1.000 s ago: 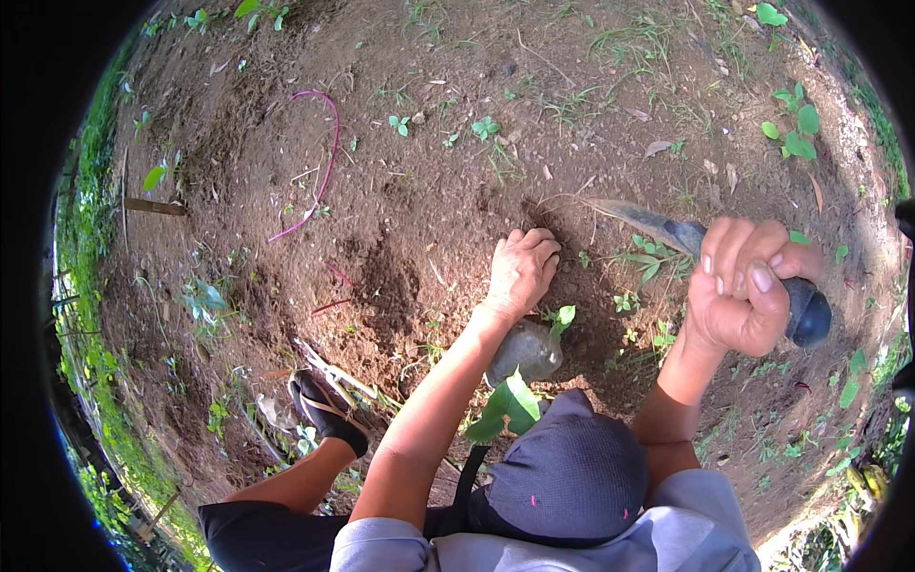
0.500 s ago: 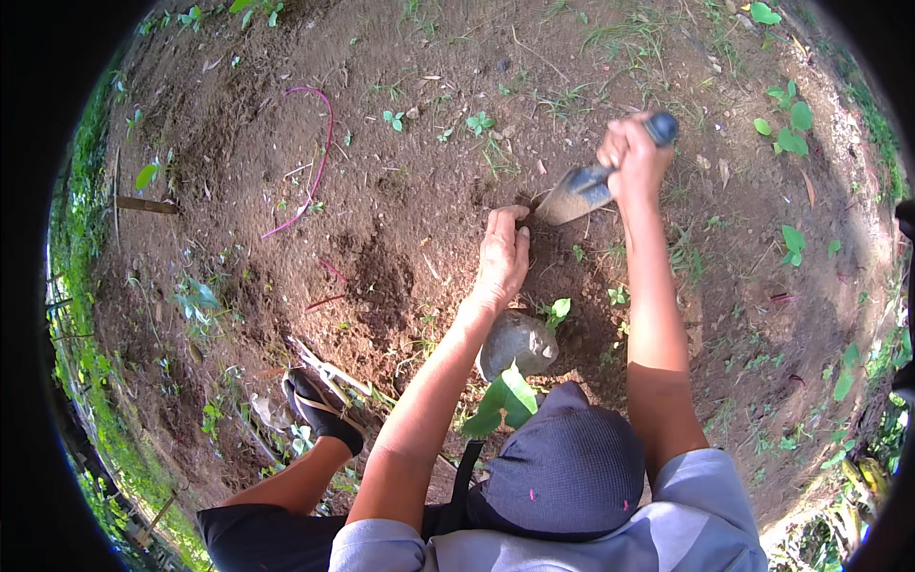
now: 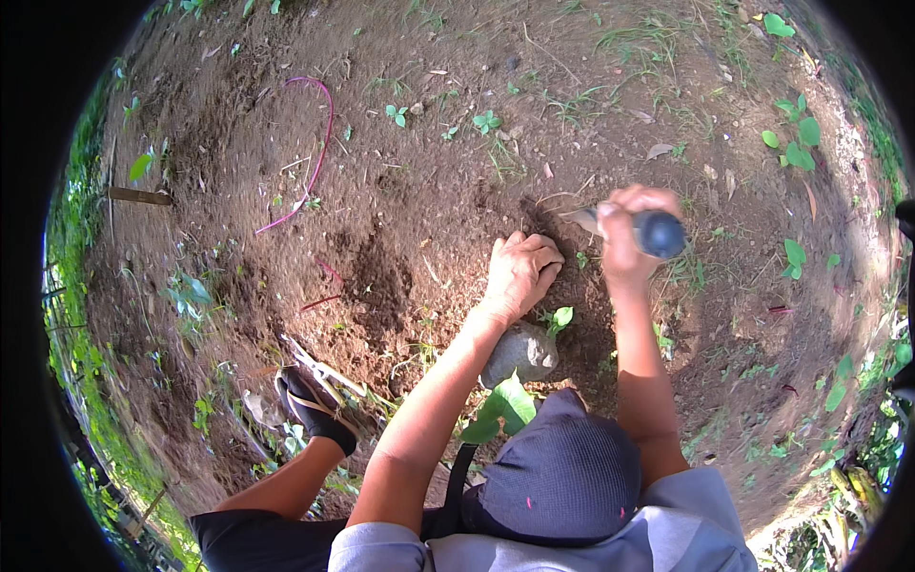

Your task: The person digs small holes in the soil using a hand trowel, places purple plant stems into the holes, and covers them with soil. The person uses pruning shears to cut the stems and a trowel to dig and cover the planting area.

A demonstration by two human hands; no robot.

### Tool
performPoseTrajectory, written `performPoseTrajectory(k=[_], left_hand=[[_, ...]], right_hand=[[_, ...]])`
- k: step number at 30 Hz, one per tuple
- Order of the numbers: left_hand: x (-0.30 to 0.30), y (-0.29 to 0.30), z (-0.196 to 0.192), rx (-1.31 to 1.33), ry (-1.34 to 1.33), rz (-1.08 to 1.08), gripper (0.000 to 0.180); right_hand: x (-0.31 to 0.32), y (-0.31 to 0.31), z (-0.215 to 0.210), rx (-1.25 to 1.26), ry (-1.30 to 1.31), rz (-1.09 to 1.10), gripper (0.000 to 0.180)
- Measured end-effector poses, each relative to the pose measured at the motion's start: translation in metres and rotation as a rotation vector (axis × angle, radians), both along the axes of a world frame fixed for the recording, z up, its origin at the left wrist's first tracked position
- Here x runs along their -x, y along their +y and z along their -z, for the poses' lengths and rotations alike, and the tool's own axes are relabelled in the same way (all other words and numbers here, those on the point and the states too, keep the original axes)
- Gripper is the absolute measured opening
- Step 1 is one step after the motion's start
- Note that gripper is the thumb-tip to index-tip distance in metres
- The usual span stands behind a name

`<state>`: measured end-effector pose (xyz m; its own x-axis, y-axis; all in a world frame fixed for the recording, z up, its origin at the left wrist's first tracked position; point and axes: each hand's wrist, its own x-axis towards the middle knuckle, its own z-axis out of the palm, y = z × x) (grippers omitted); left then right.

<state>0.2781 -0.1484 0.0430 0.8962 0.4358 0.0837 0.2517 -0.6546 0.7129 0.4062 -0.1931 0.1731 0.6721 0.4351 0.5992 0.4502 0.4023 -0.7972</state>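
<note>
A: Any readable text in the head view?
B: None. No letters, numbers or signs legible.
A: Dark textured cloth [image 3: 558,467], lower middle?
B: Two small pink marks [image 3: 529,502] on it, one toward the left, one toward the right. Too small to make out as characters.
A: Black trowel handle [image 3: 660,234]?
B: Rounded end faces the camera, blurred. Can't read anything on it.
A: Grey shirt [image 3: 701,510]?
B: Nothing legible on the parts in frame.
A: Dark footwear [image 3: 311,404], lower left?
B: Same, no readable lettering.
</note>
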Motion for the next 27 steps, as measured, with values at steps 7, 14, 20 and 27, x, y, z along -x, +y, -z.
performPoseTrajectory(k=[7, 14, 20, 27], left_hand=[[0.001, 0.0, 0.002, 0.048, 0.016, -0.021, 0.029], [-0.001, 0.001, -0.002, 0.09, 0.028, -0.136, 0.069], [0.0, 0.0, 0.0, -0.047, 0.132, 0.046, 0.037], [0.0, 0.0, 0.0, -0.027, 0.064, 0.018, 0.021]], right_hand=[[-0.082, 0.046, 0.083, 0.186, 0.48, 0.028, 0.014], [-0.039, -0.002, 0.061, -0.062, 0.614, 0.0, 0.014], [0.002, -0.064, 0.02, -0.1, 0.402, -0.137, 0.019], [0.001, -0.011, -0.018, -0.289, 0.24, -0.197, 0.025]])
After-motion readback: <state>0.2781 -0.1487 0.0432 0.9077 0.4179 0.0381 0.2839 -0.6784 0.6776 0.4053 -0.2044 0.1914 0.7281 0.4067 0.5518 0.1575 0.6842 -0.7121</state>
